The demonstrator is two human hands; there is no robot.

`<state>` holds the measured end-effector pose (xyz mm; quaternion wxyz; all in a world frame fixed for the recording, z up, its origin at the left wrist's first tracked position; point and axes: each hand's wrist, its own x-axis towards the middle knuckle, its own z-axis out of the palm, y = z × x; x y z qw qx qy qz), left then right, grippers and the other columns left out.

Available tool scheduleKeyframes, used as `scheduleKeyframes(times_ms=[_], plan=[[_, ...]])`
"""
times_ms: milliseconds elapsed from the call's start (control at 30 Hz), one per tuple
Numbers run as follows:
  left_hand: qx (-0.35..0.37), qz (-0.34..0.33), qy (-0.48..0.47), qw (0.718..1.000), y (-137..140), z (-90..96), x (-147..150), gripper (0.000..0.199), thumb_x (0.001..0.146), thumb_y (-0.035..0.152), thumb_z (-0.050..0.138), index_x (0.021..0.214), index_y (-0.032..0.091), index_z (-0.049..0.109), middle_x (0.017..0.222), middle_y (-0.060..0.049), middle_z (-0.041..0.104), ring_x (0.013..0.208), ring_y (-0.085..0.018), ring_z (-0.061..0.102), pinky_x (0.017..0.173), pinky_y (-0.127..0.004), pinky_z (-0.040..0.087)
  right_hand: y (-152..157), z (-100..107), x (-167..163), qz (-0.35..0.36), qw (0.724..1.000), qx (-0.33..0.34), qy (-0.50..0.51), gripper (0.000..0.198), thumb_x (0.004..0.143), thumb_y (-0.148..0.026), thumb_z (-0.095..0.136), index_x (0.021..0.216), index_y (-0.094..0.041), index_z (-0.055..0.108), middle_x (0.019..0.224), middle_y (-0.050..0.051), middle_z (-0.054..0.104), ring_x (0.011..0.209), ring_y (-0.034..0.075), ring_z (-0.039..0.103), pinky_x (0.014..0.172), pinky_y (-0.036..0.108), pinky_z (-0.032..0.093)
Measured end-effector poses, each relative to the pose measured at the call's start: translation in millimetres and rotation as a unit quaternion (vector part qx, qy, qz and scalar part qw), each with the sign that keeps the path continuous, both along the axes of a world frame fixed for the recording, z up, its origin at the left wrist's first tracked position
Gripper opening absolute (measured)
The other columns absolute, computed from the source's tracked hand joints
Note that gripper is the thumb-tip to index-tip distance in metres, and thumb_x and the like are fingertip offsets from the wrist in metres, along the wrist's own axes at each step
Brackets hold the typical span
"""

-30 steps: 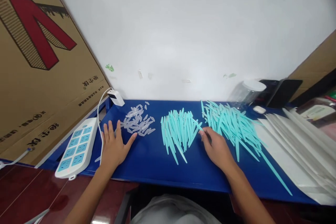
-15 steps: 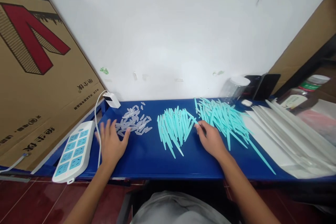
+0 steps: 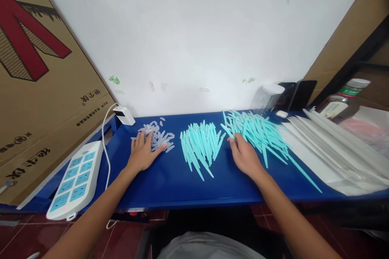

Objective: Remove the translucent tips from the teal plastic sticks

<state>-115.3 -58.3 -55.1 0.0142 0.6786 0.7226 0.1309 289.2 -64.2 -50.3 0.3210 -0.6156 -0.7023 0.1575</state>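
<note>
My left hand (image 3: 142, 155) rests with spread fingers on a pile of small translucent pieces (image 3: 158, 139), shaped like slim covers. Whether a fingertip has hold of one cannot be seen. Between the thumb and fingers of my right hand (image 3: 245, 157) is a slender turquoise stick (image 3: 227, 130), tilted with its free end up and to the left. A neat bunch of similar turquoise sticks (image 3: 202, 143) lies between my hands, roughly side by side. Just beyond my right hand spreads a looser heap of turquoise sticks (image 3: 258, 131), some with greyish ends.
A white power strip (image 3: 75, 180) and cable lie left, beside a large cardboard box (image 3: 60, 101). A white plug-like device (image 3: 124, 115) stands at the back. To the right are a clear jar (image 3: 267, 99), phones (image 3: 302, 95), white packets (image 3: 328, 145) and a bottle (image 3: 342, 99).
My left hand has moved right from beside the translucent pile onto it. My right hand keeps the turquoise stick, which has swung away from the neat bunch. The view has shifted slightly.
</note>
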Motion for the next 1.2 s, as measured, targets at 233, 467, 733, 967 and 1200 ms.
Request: scheduleKeyframes(times_ms=[233,467,733,967,1200], plan=[[0.087,-0.055,0.008,0.995,28.7,2.6,8.1,0.057,0.103,0.061,0.039,0.133,0.018,0.059,0.136,-0.018,0.057,0.128,-0.038,0.050,0.108,-0.056,0.040,-0.9,23.1,-27.1,-0.062,0.988,-0.084,-0.111,0.080,0.099,-0.078,0.029,0.133,-0.011,0.055,0.100,0.022,0.075,0.089,0.037,0.073,0.063,0.036,0.043],[0.103,-0.085,0.016,0.991,39.0,8.6,17.3,0.041,0.105,0.054,0.038,0.113,0.021,0.062,0.114,-0.012,0.065,0.106,-0.029,0.063,0.088,-0.038,0.049,27.9,33.2,-64.6,-0.033,0.971,-0.168,-0.168,0.126,0.084,-0.094,0.037,0.154,0.011,0.034,0.098,0.032,0.074,0.098,0.045,0.073,0.072,0.046,0.053],[0.075,-0.073,0.053,0.993,32.1,14.3,20.9,0.043,0.109,0.048,0.029,0.100,0.021,0.062,0.091,-0.009,0.074,0.084,-0.029,0.071,0.069,-0.033,0.043,37.5,33.4,-74.9,-0.005,0.956,-0.165,-0.242,0.053,0.107,-0.047,0.042,0.129,-0.001,0.058,0.105,0.028,0.074,0.102,0.039,0.074,0.078,0.041,0.053],[0.061,-0.062,0.065,0.994,30.5,18.0,25.6,0.045,0.110,0.044,0.024,0.104,0.020,0.061,0.082,-0.011,0.074,0.075,-0.032,0.072,0.065,-0.033,0.041,48.9,40.0,-55.1,0.023,0.954,-0.167,-0.249,0.041,0.110,-0.038,0.037,0.121,-0.006,0.059,0.109,0.024,0.073,0.101,0.035,0.073,0.076,0.036,0.048],[0.098,-0.055,-0.020,0.993,40.6,41.3,35.1,0.041,0.108,0.043,0.029,0.104,0.018,0.061,0.074,-0.011,0.068,0.071,-0.032,0.068,0.067,-0.035,0.040,65.6,56.9,-30.9,0.098,0.955,-0.188,-0.209,0.041,0.109,-0.045,0.038,0.109,-0.010,0.060,0.102,0.020,0.074,0.086,0.028,0.071,0.066,0.031,0.041]])
